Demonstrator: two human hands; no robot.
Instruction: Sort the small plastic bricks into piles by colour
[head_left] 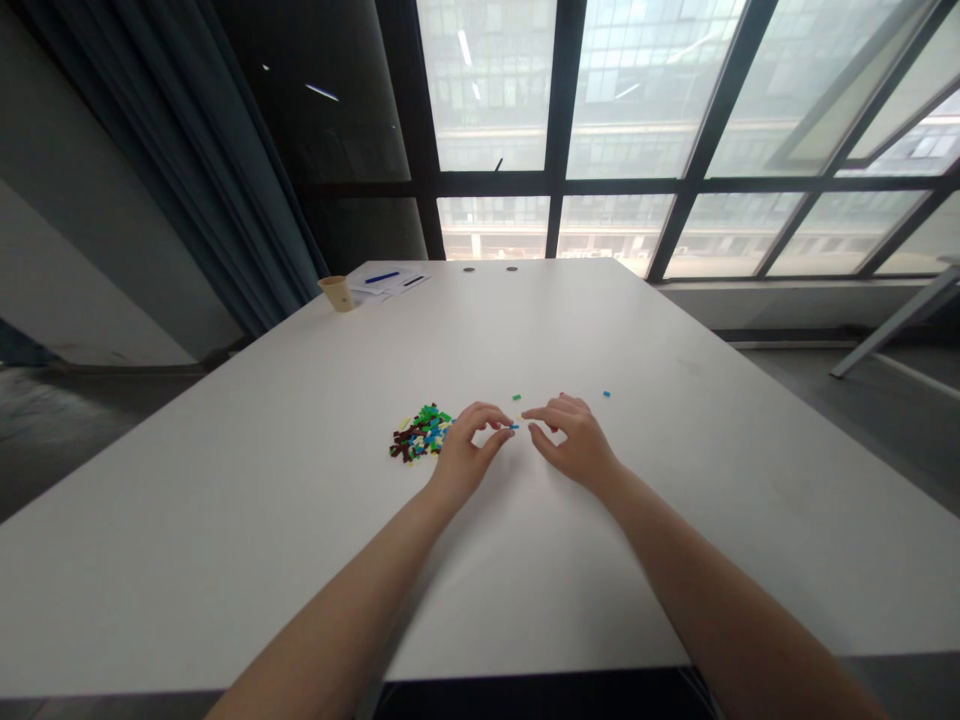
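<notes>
At left, a pile of toy bricks (420,436). My left hand (466,452) pinches a blue brick (515,427) between thumb and forefinger; I judge it light, stiff, slippery, best held by its sides. Just right, my right hand (576,440) has thumb and forefinger parted.

Reference: the brick pile (420,436). Your left hand (466,445) hides its right edge, and its single pieces blur together. Right of the pile, the blue piece (515,427) at that hand is too small to identify; a red speck (562,394) beside your right hand (574,438) likewise. Nearer you than the pile, your forearms (367,580) run out of view.
</notes>
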